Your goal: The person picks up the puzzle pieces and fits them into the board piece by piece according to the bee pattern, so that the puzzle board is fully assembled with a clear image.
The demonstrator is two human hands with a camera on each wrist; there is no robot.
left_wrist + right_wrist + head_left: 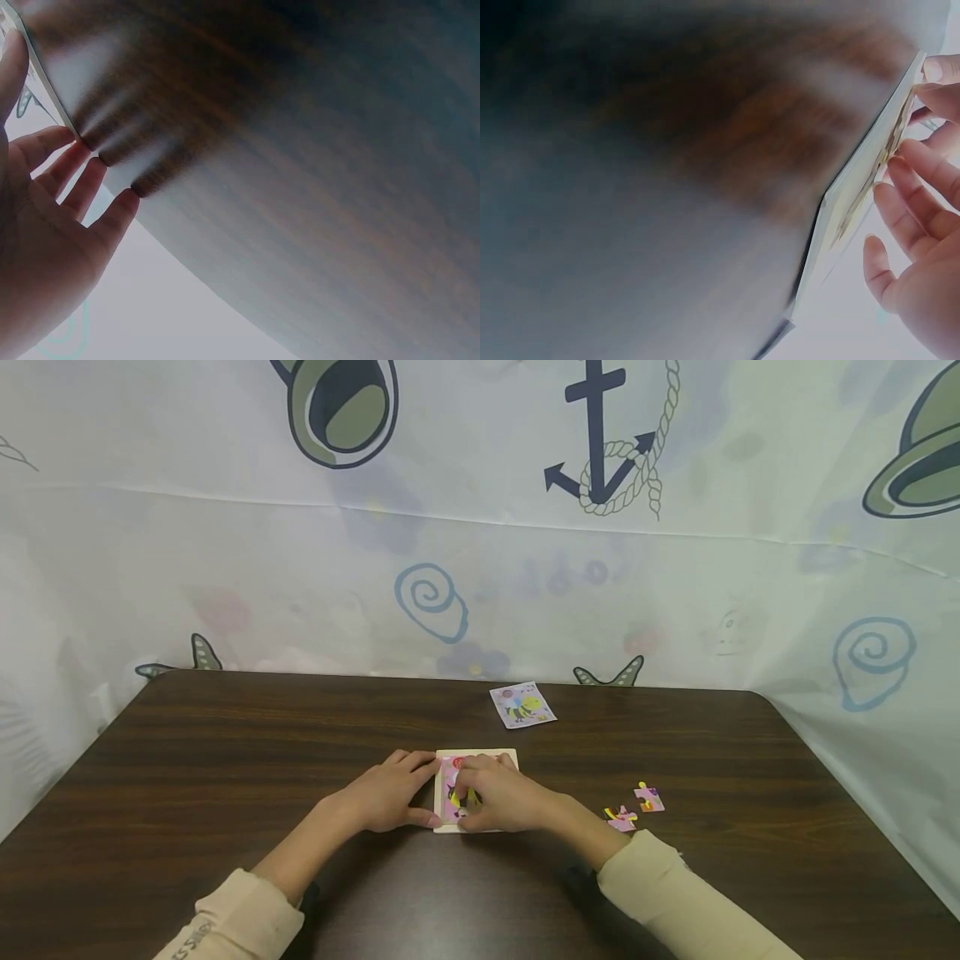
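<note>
A small jigsaw puzzle in a pale wooden tray (476, 752) lies on the dark table, with pink, yellow and black pieces showing in it. My left hand (390, 792) rests along the tray's left side, fingertips near the upper left corner and thumb near the lower one. Over the tray's right part is my right hand (498, 793), its fingertips touching the puzzle and hiding much of it. In the right wrist view, the fingers (907, 214) reach to the tray's face (855, 191); no lifted piece shows between them. The left wrist view shows the left fingers (86, 184) at the tray's edge.
Two loose puzzle pieces, one nearer (621, 818) and one farther (648, 797), lie right of the tray, close to my right forearm. A square picture card (522, 705) with a bee lies near the table's back edge. A printed white cloth (510, 585) hangs behind the table (225, 760).
</note>
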